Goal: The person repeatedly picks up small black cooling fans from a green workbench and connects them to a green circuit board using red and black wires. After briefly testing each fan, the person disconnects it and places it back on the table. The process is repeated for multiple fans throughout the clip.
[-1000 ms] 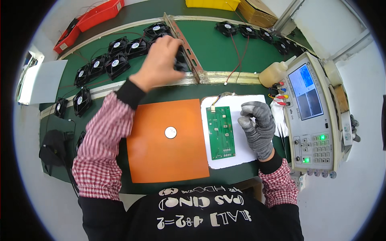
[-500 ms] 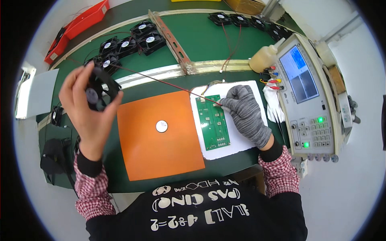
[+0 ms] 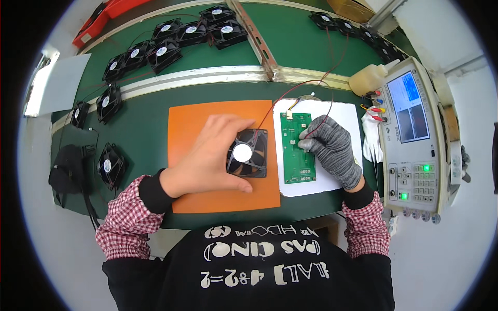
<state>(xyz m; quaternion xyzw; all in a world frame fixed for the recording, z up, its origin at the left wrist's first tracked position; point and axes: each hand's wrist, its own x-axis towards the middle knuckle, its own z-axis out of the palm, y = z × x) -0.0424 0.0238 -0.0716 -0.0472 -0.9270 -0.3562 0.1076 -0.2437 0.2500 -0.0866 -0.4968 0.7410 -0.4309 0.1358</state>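
A square black cooling fan (image 3: 260,166) with a round white label rests on the orange mat (image 3: 194,202). My bare left hand (image 3: 207,155) is beside it, fingers and thumb spread around its left side. From the fan, a thin red and black cable (image 3: 287,91) loops over to my right hand (image 3: 333,147), which wears a grey knit glove. My right fingertips pinch the cable's end over the green circuit board (image 3: 293,168); the plug itself is hidden. The board lies on a white pad (image 3: 332,189).
Several black fans (image 3: 192,33) stand along the back and left side. At right is a test instrument (image 3: 412,140) with a lit screen, beside a yellowish bottle (image 3: 368,80) and a white glove (image 3: 371,135). A metal rail (image 3: 254,39) crosses the back.
My left hand has brought the fan from raised at the left down onto the orange mat, and its fingers have spread. The stretched cable has gone slack; my right hand stays over the board.
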